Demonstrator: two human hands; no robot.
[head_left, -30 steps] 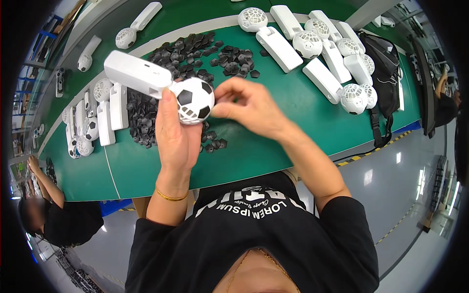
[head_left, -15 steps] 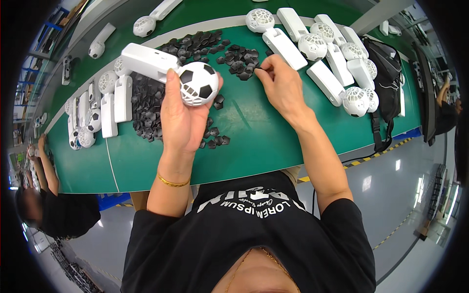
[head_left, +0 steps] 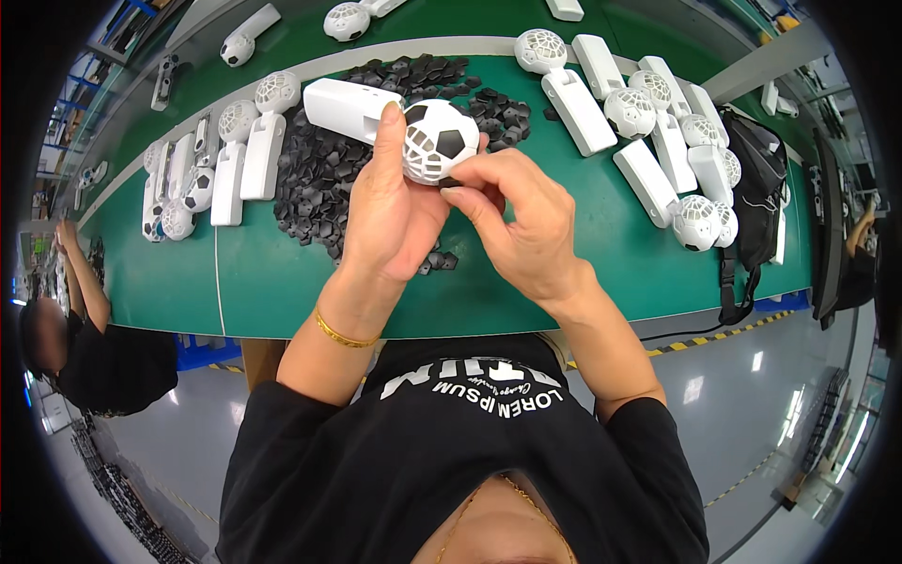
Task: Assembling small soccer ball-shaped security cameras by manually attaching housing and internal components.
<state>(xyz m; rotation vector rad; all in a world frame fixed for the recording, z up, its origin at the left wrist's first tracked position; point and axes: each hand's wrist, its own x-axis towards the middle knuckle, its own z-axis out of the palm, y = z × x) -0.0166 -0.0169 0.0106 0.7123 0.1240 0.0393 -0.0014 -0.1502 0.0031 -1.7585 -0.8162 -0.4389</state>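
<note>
My left hand is closed around a white soccer-ball-headed device, its thumb near the joint between handle and ball. The handle points to the upper left. Black pentagons sit on part of the ball, while the side facing my body shows open white latticework. Against the ball's lower right, my right hand pinches a small black pentagon piece, mostly covered by the fingertips. Behind and left of my left hand spreads a heap of loose black pentagon pieces.
White ball-headed devices lie in groups at the left and right of the green table. A black bag rests at the right edge. Another person works at the far left.
My right hand has come from the small pile to the ball with a black piece in its fingertips. The device has shifted slightly right in the view.
</note>
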